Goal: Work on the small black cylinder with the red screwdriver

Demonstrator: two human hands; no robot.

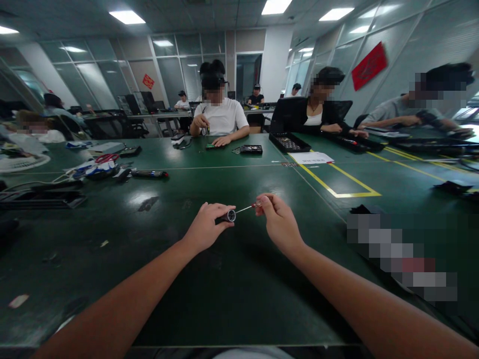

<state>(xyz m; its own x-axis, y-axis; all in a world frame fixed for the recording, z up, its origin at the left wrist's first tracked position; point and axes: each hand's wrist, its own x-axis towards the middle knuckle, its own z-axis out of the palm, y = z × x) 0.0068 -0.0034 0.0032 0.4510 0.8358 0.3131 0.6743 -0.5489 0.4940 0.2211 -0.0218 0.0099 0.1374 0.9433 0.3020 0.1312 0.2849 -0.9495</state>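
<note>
My left hand [206, 227] is closed around a small dark cylinder [229, 216] whose round silver end faces right. My right hand [277, 219] pinches the red handle of a thin screwdriver [250, 207]. Its metal shaft points left, with the tip at the cylinder's open end. Both hands hover just above the dark green table [224, 289], close together near its middle.
Cables, scissors and a dark pen-like tool [149, 174] lie at the left. A black tray [289, 143] and a white sheet [311, 158] sit past yellow floor-style tape [337, 189]. Several people work across the table. A blurred patch covers the right side.
</note>
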